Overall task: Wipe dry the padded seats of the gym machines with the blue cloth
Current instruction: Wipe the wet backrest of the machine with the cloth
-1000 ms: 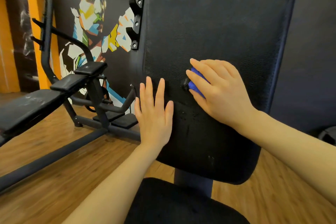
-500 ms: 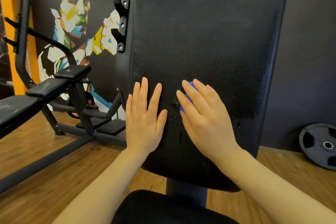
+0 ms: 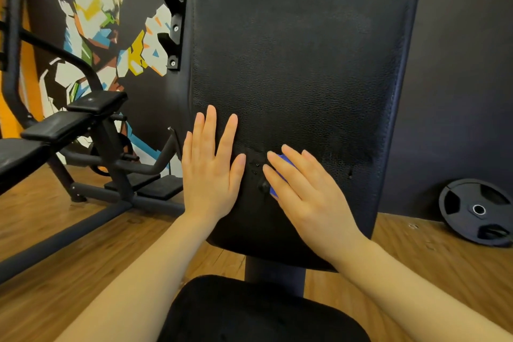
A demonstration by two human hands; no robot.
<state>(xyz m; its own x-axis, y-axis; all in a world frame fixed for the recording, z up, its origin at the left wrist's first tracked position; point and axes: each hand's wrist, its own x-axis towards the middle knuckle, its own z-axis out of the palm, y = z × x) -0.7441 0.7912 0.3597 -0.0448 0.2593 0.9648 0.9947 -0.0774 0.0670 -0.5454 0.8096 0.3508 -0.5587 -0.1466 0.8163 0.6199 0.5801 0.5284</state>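
Nearest to me I see one black padded seat cushion [image 3: 249,314] at the bottom of the view, with my two bare forearms reaching over it. Just beyond stands one tall black leather-textured back pad [image 3: 299,78], upright on a single dark post [image 3: 273,272].

My left hand [image 3: 211,172] lies flat against the lower left of that pad, its fingers [image 3: 209,125] straight and slightly spread, holding nothing. My right hand [image 3: 308,197] presses one small blue cloth [image 3: 280,175] against the lower middle of the same pad; its fingers [image 3: 288,166] are extended over the cloth, so only two blue slivers show between and below them. The two hands are close together but apart, with a small scuffed patch of leather between them.

Up the pad's left edge I count one black bracket [image 3: 175,28] with three visible bolts. Further left sits one black weight bench [image 3: 55,130] with two small pads in view, on the wooden floor [image 3: 69,244]. To the right, one black weight plate [image 3: 477,211] leans at the dark wall. Behind the bench is one colourful geometric mural [image 3: 105,22].
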